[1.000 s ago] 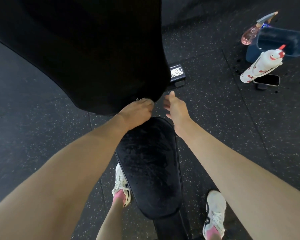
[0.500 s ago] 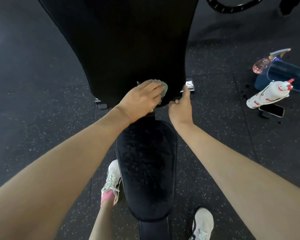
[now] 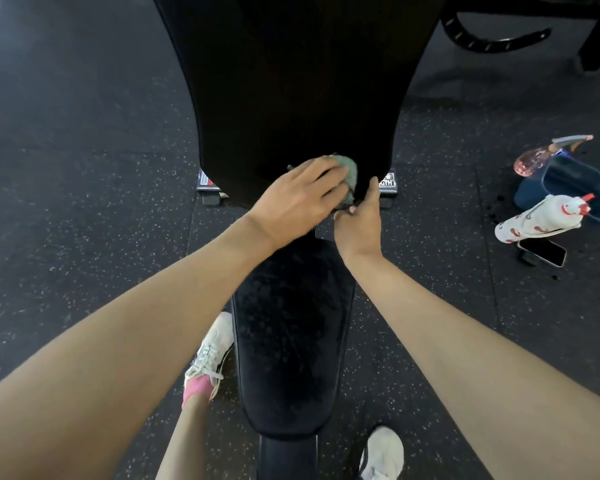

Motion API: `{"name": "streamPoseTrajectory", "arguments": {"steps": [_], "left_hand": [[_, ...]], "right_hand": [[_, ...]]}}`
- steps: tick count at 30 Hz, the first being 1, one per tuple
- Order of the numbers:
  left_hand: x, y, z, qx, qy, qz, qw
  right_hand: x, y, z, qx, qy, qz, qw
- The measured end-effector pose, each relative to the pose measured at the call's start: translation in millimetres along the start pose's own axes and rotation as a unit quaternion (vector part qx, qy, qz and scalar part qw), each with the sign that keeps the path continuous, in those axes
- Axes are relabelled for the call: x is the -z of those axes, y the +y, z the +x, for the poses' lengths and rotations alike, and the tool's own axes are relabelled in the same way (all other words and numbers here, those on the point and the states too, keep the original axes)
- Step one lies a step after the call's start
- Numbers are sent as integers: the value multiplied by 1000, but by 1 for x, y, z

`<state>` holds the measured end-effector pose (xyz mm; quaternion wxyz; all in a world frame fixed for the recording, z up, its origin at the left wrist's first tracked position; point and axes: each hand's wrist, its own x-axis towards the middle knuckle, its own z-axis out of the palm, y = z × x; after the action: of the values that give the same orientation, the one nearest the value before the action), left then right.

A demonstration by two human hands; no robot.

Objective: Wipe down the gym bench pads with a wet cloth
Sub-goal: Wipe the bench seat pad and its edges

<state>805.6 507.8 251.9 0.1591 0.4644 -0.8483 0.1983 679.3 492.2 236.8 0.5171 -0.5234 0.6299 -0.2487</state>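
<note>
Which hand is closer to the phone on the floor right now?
Right. The right hand grips the back pad at its lower right corner, to the left of the phone; the left hand presses the cloth on that pad, even farther left.

Two bench pads show, back pad (image 3: 291, 81) and seat pad (image 3: 291, 341), plus one cloth (image 3: 347, 167) and two hands, left hand (image 3: 302, 199) and right hand (image 3: 359, 221). By the floor's (image 3: 84, 237) right edge lie two bottles, pink bottle (image 3: 530, 161) and white bottle (image 3: 534, 221), one tub (image 3: 582, 188) and one phone (image 3: 542, 252). At its near edge stand two shoes, left shoe (image 3: 210, 355) and right shoe (image 3: 381, 452).
</note>
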Motion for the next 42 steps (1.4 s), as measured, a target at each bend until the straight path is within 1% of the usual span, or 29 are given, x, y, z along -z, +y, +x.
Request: {"name": "streamPoseTrajectory", "arguments": {"steps": [3,6,8,11,13,15,17,19,20,22,25,27,29,31,33,34,36,37,39,42], "left_hand": [[-3,-11,11,-26,-25,29,999],[-4,-28,-11,-33,-45,45,997],[-1,-31,-32,5,-69,47,997],[6,-26,-57,93,-107,24,990],[13,-17,-59,123,-107,0,987],[19,-6,-43,93,-70,-11,993],[20,3,-12,52,-3,-9,999],[20,6,20,36,57,1,998],[18,4,32,34,69,8,997],[11,-5,39,20,58,32,998],[0,-12,19,10,0,46,999],[-5,-6,-3,53,-56,32,997],[-2,0,-29,126,-106,-16,986],[9,0,-53,184,-110,-47,976],[25,-3,-68,239,-65,-68,966],[33,-5,-71,285,-24,-75,955],[44,-14,-69,377,66,-63,922],[48,-20,-65,407,96,-53,907],[50,-30,-54,422,115,-32,899],[41,-35,-39,421,96,-1,902]], "right_hand": [[-4,-1,-1,0,-2,-8,1000],[-7,0,-3,11,-7,-3,1000],[-7,1,-5,16,-15,1,1000],[-3,3,-6,21,-25,12,999],[1,5,-5,21,-18,14,1000],[7,3,-6,14,-6,3,1000],[12,3,-5,10,7,-9,1000],[14,2,-4,8,13,-6,1000],[14,1,-4,7,14,-6,1000],[14,-2,-3,13,11,-13,1000],[17,-5,-2,43,-1,-20,999],[20,-6,-2,59,-1,-23,998],[23,-8,-5,79,-9,-47,996],[25,-12,-7,110,-29,-90,989],[26,-16,-9,148,-45,-134,979],[26,-18,-10,167,-51,-154,973],[26,-21,-14,199,-57,-189,960],[25,-23,-16,210,-58,-202,955],[22,-26,-18,218,-54,-220,949],[17,-29,-17,212,-33,-221,951]]}}
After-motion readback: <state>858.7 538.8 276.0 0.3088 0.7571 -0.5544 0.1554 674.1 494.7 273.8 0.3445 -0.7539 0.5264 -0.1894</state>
